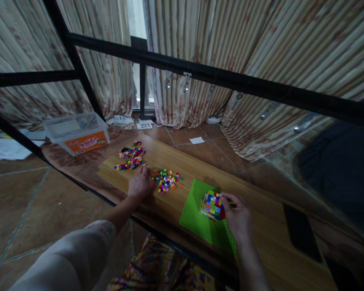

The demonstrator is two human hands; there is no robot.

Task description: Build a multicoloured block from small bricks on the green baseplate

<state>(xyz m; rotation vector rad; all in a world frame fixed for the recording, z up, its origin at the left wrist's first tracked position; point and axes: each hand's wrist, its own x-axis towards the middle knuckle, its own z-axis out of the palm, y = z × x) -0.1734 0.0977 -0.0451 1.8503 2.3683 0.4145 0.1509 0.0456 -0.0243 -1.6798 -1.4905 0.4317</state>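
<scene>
Loose small building bricks of many colours lie in two heaps, a far heap point(132, 155) and a nearer heap point(166, 180). My left hand point(140, 184) rests between them with its fingers pinched at the edge of the far heap. What its fingertips hold is too small to make out. On a green studded baseplate point(192, 214) stands a block of stacked multicoloured bricks point(212, 204). My right hand point(238, 216) is at the block's right far corner, thumb and finger closed on what looks like a small pink brick at its top edge.
The bricks and baseplate are on a wooden board point(261, 198) laid over a brown cloth point(63, 159). A clear plastic box point(77, 131) with an orange label stands at the far left. A dark flat object point(301, 232) lies at the right. Black metal bars point(200, 66) cross beyond the board, before curtains.
</scene>
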